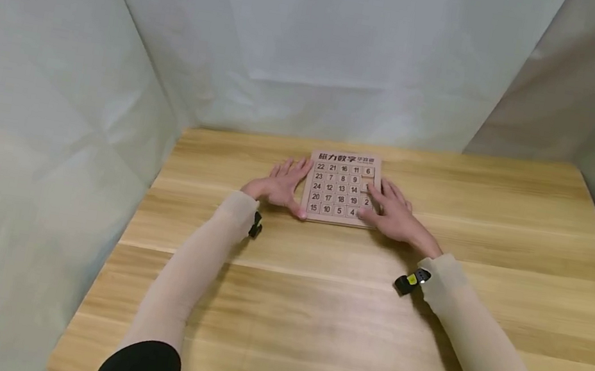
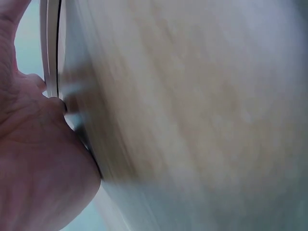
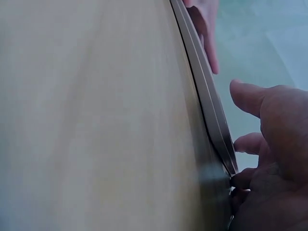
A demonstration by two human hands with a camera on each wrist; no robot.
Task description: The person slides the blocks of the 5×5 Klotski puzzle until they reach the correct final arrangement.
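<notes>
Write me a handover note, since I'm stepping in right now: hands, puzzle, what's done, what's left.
Left hand: flat on the table, fingers straight, thumb against the number puzzle at its left edge.
Right hand: open, fingers on the tiles at the board's right side.
Puzzle: flat at the table's far middle.
Done: can't tell from the pictures.
Left: the tiles are out of order; likely most of the sliding remains.

Wooden number puzzle board (image 1: 341,186), header reading 磁力数字, tiles numbered 22, 21, 16, 11, 6 along the top row
</notes>
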